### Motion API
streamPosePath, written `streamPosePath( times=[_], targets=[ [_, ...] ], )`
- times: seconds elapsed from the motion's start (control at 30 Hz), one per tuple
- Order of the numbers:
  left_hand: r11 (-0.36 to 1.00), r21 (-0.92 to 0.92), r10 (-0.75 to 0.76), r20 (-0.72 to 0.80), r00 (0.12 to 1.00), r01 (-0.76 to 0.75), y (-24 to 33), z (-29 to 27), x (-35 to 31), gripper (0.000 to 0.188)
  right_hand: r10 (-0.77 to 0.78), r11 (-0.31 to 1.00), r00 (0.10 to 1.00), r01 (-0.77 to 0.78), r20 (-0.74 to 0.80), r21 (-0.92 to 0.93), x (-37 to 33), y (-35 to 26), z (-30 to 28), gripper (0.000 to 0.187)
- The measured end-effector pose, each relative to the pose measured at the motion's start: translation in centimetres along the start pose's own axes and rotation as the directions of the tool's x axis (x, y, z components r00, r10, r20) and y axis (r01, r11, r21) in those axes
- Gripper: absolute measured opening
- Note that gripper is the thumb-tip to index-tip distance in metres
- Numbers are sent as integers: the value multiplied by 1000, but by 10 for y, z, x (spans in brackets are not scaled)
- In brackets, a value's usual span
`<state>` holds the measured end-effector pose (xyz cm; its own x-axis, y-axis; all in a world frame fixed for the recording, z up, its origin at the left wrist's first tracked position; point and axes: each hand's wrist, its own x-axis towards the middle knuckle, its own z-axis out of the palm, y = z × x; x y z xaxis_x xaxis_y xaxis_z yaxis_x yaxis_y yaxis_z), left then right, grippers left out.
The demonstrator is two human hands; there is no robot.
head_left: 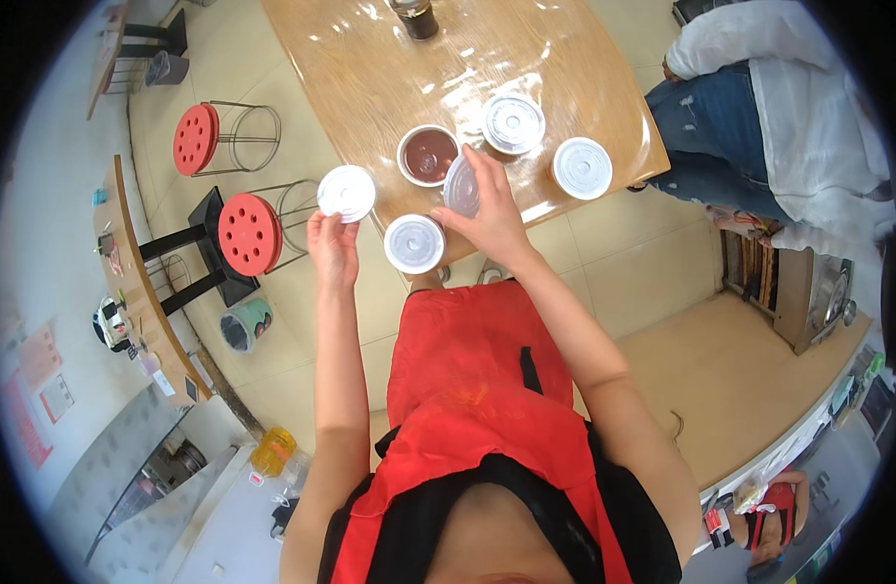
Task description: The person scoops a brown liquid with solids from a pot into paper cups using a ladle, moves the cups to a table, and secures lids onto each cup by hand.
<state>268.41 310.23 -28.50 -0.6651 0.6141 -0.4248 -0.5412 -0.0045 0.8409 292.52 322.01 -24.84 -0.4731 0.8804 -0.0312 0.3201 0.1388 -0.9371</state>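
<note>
Between the fingertips and thumb of my left hand (335, 251) is a round white plastic lid (348, 191), off the table's near left edge. My right hand (494, 216) pinches a translucent round lid (460, 187), tilted on its edge beside an open white-rimmed cup (429, 157) of reddish-brown liquid. A lidded cup (414, 244) stands at the near table edge, between my hands. Farther right are a second lidded cup (513, 124) and a third lidded cup (582, 168). Whether the left lid is single or a stack, I cannot tell.
All the cups are on a shiny wooden table (370, 97). A dark jar (415, 19) stands at its far side. At the right is a person in blue jeans (711, 136). Red stools (249, 234) and a waste bin (247, 326) stand on the left floor.
</note>
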Motion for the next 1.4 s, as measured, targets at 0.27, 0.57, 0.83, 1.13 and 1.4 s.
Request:
streamPosePath(
  times=[0.27,0.57,0.83,1.13,1.4],
  targets=[
    [924,379,32,74,997,-58,-55,7,87,44,-61,904,994,18,-87,-427,40,-22,37,93],
    [478,495,63,804,591,-726,-24,64,70,65,-86,802,993,19,-83,-597,51,-28,57,85],
    [605,460,-38,832,554,-650,-30,65,70,72,-48,690,999,46,17,-722,54,-32,54,76],
    [891,402,-167,723,671,-212,-32,61,72,50,-147,595,978,208,149,-776,57,-17,49,70],
    [808,457,-59,691,720,-372,-20,80,52,37,-390,697,920,326,44,-639,48,25,51,75]
  ],
)
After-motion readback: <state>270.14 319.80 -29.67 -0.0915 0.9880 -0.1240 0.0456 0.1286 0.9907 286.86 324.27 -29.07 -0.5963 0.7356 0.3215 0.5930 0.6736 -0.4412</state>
